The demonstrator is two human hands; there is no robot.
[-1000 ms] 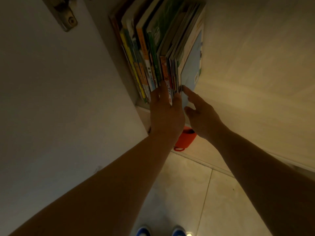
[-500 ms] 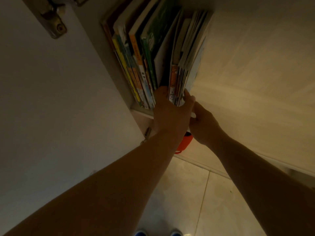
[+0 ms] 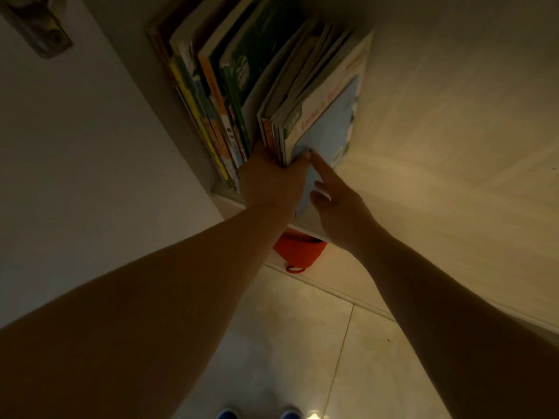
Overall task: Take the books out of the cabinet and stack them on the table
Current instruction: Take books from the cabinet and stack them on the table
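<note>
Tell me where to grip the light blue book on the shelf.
Pinch the light blue book at its lower near corner, coming from the open front. It stands upright at the row's right end, cover bare, where the right hand touches it; left hand grips neighbouring books.

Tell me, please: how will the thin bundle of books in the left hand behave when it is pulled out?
The thin books look soft-covered and splayed, so they will probably flop and fan apart. The left hand grips only their lower edge, so some may slip. The right hand touches the blue cover, likely steadying it.

left hand (image 3: 269, 184) now grips right-hand bundle of books (image 3: 317, 116) (blue cover exposed); right hand (image 3: 338, 204) forefinger extended.
</note>
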